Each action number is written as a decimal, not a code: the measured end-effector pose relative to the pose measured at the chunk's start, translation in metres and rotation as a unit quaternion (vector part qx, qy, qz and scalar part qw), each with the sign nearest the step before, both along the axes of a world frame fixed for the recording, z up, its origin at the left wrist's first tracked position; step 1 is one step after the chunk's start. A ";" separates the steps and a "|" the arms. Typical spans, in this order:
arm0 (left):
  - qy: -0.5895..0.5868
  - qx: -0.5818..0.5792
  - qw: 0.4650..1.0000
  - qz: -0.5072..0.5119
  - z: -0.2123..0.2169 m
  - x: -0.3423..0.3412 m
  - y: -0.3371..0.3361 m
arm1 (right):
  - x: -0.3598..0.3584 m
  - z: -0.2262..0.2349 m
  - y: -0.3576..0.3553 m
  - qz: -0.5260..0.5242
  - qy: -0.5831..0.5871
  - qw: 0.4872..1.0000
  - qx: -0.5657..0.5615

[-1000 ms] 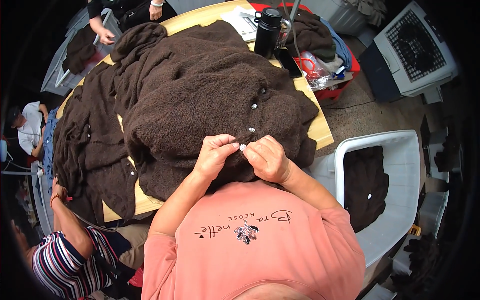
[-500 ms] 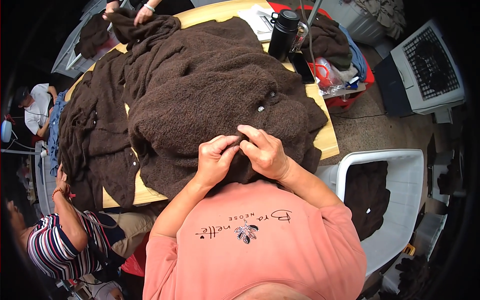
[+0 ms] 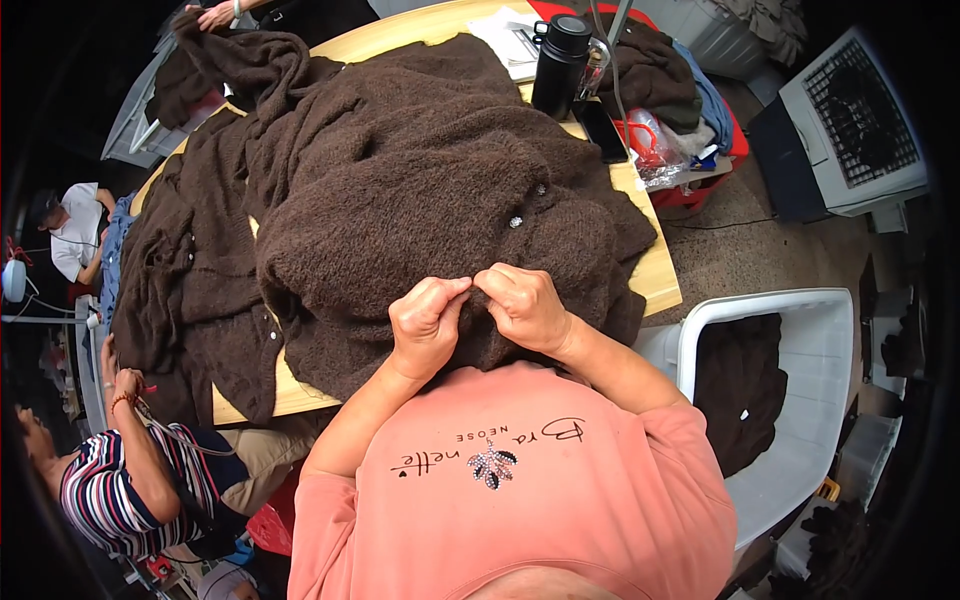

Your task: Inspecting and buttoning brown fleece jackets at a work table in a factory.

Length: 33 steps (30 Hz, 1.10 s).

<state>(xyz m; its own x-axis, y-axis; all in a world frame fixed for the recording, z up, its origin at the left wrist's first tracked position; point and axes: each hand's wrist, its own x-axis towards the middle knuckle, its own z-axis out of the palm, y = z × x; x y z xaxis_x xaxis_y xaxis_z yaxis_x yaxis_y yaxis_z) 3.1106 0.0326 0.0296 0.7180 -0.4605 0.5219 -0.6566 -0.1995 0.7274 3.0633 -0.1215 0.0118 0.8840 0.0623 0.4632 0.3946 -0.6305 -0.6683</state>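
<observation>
My left hand [image 3: 428,318] is closed in a pinch over the near side of a large dark-brown knit garment [image 3: 390,200]. My right hand [image 3: 525,308] is closed too, its thumb and forefinger meeting the left fingertips. Whatever lies between the fingertips is too small to make out. Brown fabric spreads under and around both hands. Two shiny buttons [image 3: 516,222] show on the knit, beyond my right hand. The garment lies bunched on a wooden table [image 3: 655,270].
Another brown knit piece [image 3: 190,270] lies to the left. A black bottle [image 3: 562,68] and a phone [image 3: 600,130] stand at the far right. A white bin [image 3: 840,400] holds brown fabric. Co-workers sit at the left; another person's hand [image 3: 215,16] grips cloth at the far edge.
My fingertips have come together, the right hand drawing slightly nearer and lower. At the far left, the other person's hand has pulled the brown cloth further left.
</observation>
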 end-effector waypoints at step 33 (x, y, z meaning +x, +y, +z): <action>-0.264 0.020 0.964 0.032 -0.011 -0.008 0.007 | 0.006 -0.004 0.028 -0.072 -0.087 0.993 0.042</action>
